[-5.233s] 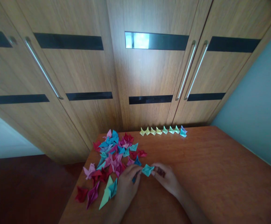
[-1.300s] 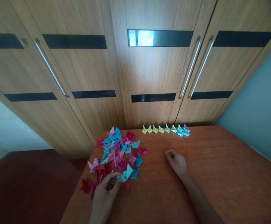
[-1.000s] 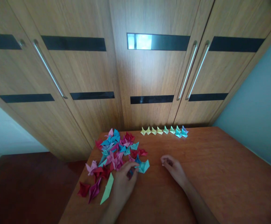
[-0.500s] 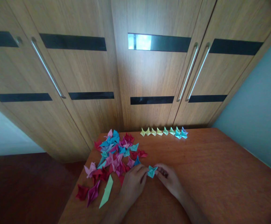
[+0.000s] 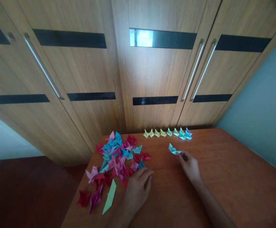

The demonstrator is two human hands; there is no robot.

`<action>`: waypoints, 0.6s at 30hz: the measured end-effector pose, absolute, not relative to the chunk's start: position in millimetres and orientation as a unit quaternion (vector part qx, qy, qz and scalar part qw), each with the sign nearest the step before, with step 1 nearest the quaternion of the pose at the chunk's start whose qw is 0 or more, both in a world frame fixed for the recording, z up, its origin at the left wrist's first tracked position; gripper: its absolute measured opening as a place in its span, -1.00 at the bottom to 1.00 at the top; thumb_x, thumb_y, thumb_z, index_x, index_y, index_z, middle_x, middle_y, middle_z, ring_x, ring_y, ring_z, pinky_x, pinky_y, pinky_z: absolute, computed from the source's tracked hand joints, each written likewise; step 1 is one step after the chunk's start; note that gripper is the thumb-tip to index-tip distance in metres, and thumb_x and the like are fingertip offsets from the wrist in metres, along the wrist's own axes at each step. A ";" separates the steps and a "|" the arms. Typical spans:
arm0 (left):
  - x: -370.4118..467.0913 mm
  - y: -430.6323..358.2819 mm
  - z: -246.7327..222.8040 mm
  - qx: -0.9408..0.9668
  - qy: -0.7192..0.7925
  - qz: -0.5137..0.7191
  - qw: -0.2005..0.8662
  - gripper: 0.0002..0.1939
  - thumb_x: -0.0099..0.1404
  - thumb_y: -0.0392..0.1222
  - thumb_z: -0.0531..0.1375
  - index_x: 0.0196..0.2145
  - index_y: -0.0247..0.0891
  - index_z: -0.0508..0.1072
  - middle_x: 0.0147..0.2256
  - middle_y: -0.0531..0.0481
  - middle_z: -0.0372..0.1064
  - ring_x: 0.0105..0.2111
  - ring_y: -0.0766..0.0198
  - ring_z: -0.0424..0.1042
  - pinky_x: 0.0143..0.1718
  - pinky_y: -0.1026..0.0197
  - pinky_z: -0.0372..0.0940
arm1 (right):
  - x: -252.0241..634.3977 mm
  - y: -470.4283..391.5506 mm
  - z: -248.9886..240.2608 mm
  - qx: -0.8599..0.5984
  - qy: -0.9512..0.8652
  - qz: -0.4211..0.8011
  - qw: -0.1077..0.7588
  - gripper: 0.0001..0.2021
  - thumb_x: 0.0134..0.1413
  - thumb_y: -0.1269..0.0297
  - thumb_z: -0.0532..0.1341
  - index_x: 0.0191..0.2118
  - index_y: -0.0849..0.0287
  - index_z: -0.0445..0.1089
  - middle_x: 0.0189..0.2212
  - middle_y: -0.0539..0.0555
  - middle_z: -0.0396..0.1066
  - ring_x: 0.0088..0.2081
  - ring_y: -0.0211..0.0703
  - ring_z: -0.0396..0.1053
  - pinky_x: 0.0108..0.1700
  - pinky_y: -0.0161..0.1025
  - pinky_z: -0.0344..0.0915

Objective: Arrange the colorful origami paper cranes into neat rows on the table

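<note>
Pinched by one end in my right hand (image 5: pixel 188 165) is a light turquoise folded-paper piece (image 5: pixel 174 149) with pointed tips. It is between me and the row of similar pale folded pieces (image 5: pixel 163 133) near the table's back edge. My left hand (image 5: pixel 140 185) rests by the right side of a heap of folded-paper pieces (image 5: pixel 119 163) in pink, red and blue. Nothing shows in its loosely curved fingers, with thumb and forefinger apart. A blue piece (image 5: pixel 141 164) lies just beyond its knuckles.
On the reddish-brown wooden table (image 5: pixel 223 180), a flat pale green paper strip (image 5: pixel 109 197) lies left of my left forearm, beside a magenta piece (image 5: pixel 95 200). A wooden wardrobe (image 5: pixel 152 72) with metal handles stands directly behind the table, and a wall (image 5: pixel 259 117) is on the right.
My right hand has carried the turquoise piece forward and right, away from my left hand. The left hand has let go of it and stays near the heap.
</note>
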State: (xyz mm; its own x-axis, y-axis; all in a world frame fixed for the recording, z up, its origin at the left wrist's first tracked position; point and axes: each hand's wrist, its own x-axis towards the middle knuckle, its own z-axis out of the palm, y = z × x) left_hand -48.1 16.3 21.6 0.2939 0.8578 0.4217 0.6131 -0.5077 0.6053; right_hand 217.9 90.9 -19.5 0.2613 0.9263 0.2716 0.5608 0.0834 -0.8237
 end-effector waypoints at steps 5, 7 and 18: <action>-46.2 15.1 22.5 0.789 0.467 0.357 0.177 -0.70 0.28 -0.40 0.03 -0.13 -0.14 0.44 -0.17 -0.03 0.43 -0.21 0.25 0.45 -0.16 0.20 0.39 | 244.4 133.7 -13.1 -0.752 -0.562 0.101 0.329 -0.65 0.15 0.06 0.08 -0.13 0.19 0.43 -0.33 0.14 0.52 -0.29 -0.07 0.47 -0.28 -0.30 0.25; -45.7 14.3 22.5 0.788 0.468 0.358 0.178 -0.69 0.28 -0.40 0.03 -0.13 -0.14 0.44 -0.17 -0.04 0.43 -0.21 0.24 0.45 -0.15 0.19 0.39 | 246.6 148.5 -12.5 -0.793 -0.556 0.088 0.235 -0.67 0.18 0.11 0.07 -0.06 0.14 0.41 -0.28 0.14 0.52 -0.23 -0.05 0.47 -0.26 -0.30 0.24; -41.1 9.0 21.3 0.801 0.464 0.326 0.194 -0.66 0.24 -0.44 0.03 -0.13 -0.14 0.43 -0.18 -0.04 0.42 -0.19 0.22 0.44 -0.15 0.20 0.38 | 234.6 188.2 -17.2 -0.843 -0.520 0.081 0.111 -0.60 0.21 0.03 -0.01 0.00 0.11 0.37 -0.20 0.26 0.46 -0.16 0.11 0.45 -0.19 -0.07 0.30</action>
